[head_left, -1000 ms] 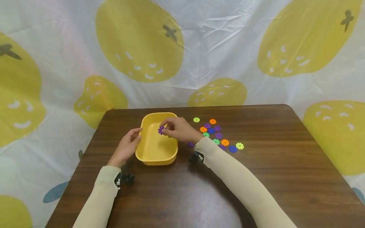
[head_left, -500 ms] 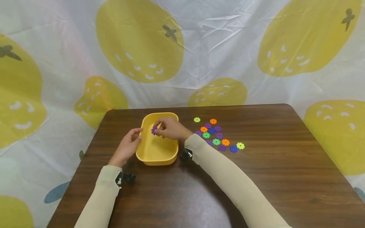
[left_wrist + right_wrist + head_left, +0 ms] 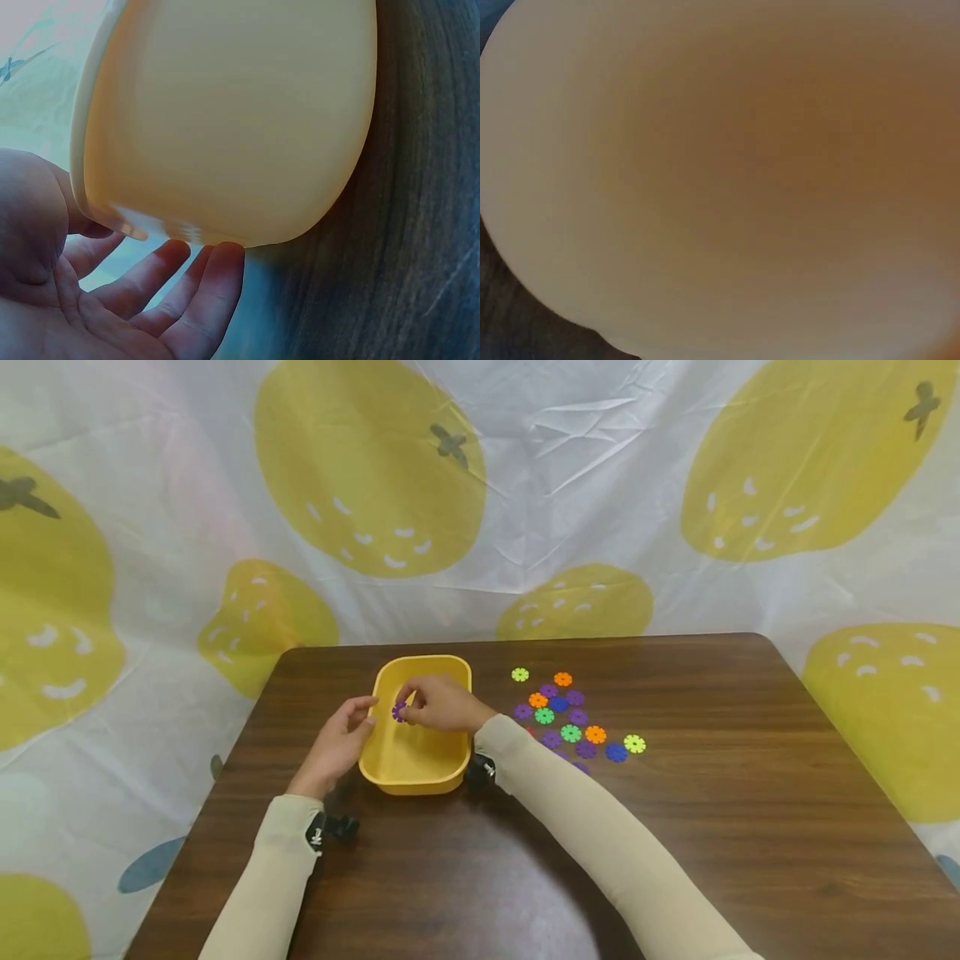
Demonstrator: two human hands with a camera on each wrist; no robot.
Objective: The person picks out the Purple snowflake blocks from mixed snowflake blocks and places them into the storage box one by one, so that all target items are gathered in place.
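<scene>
Pinching a purple piece (image 3: pixel 398 712) between thumb and finger, your right hand (image 3: pixel 441 703) has it inside the yellow tray (image 3: pixel 416 788), unreleased! Your left hand (image 3: pixel 341 745), fingers loosely spread, touches the tray's left side. Early going, I'd judge: the many-coloured pieces (image 3: pixel 571 733) lie scattered on the table (image 3: pixel 750 793) to the tray's right, and none shows resting inside, though your right hand may hide some.
</scene>
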